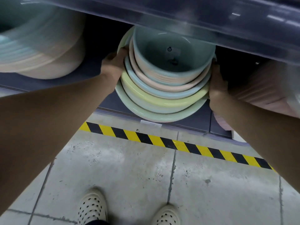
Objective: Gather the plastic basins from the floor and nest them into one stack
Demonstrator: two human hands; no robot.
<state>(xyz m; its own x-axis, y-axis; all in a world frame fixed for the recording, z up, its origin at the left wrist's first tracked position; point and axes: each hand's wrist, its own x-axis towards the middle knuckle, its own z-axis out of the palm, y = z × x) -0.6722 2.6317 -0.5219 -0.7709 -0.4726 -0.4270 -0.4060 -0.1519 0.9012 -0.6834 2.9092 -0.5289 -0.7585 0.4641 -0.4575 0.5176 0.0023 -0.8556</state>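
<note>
Hands grip stack — shelf seemingly close.

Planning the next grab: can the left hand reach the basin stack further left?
Likely not yet: the left hand grips the held basin stack, though nothing stands between it and the left-side stack.

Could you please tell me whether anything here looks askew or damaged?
The stack of basins held between the left hand and right hand is tipped toward the camera, rims fanned unevenly, not flush. No damage shows.
</note>
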